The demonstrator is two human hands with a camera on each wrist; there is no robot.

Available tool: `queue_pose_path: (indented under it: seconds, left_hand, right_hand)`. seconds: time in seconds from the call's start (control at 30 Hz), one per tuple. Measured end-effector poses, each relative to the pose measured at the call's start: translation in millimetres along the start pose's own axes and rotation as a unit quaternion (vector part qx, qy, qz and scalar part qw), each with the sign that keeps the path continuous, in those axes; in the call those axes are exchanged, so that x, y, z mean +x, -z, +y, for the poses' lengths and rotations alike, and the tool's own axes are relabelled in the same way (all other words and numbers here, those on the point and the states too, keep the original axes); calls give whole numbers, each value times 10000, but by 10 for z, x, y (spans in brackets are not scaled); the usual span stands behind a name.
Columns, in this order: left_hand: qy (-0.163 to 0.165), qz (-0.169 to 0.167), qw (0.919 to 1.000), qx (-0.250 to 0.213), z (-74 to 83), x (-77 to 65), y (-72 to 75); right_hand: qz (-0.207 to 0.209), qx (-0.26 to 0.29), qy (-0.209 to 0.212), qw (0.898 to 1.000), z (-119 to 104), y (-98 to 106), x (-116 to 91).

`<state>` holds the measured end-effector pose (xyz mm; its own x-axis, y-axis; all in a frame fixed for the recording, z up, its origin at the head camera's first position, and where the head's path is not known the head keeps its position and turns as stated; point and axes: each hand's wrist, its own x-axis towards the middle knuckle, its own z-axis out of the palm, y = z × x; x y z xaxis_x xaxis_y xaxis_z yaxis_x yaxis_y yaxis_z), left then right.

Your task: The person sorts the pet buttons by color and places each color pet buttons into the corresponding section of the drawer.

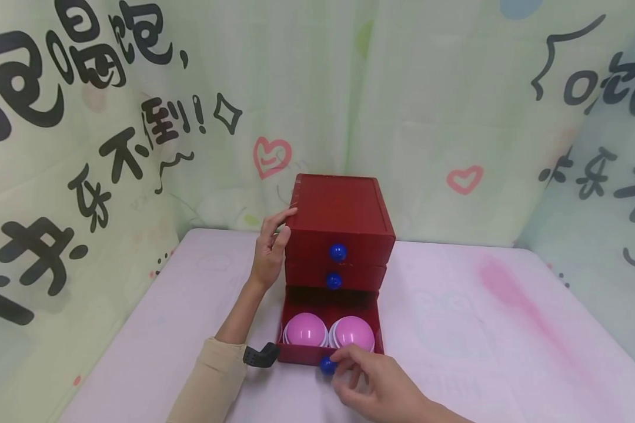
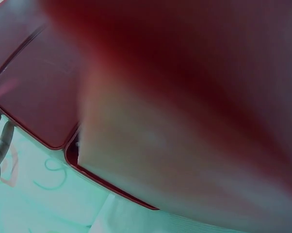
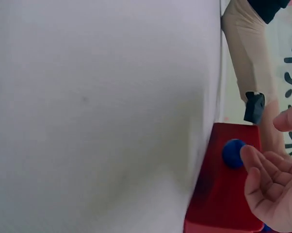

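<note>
A red chest of drawers [image 1: 344, 202] stands in the middle of the table. Its bottom drawer [image 1: 298, 354] is pulled out, and two glossy pink balls with white rims, a left ball [image 1: 304, 330] and a right ball [image 1: 356, 332], sit side by side in it. My left hand [image 1: 270, 252] rests against the chest's left side, fingertips at the top edge. At the drawer front, my right hand [image 1: 383, 382] has its fingertips right at the blue knob [image 3: 233, 153]. The thumb is held apart from the knob in the right wrist view.
Two more drawers above are closed, with an upper blue knob [image 1: 337, 252] and a middle blue knob [image 1: 334, 280]. A pale cloth covers the table [image 1: 455, 329]. Behind it hangs a printed curtain [image 1: 402, 117]. A black strap [image 1: 261, 355] is on the left sleeve.
</note>
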<state>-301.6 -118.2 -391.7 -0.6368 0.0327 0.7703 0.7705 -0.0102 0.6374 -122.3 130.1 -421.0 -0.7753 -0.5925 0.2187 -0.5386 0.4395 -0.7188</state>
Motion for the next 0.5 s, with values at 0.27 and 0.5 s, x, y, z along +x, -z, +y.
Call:
queue_pose_path:
  seconds: [0.27,0.5]
  left_hand:
    - [12,-12,10000,-13,-15,5,-8]
    - [-32,29,10000,4,-6,4,-4]
  right_hand:
    - [-481,-73,-629,9968,57,-29,15]
    - [-321,-326,-388,9982,73,-43,48]
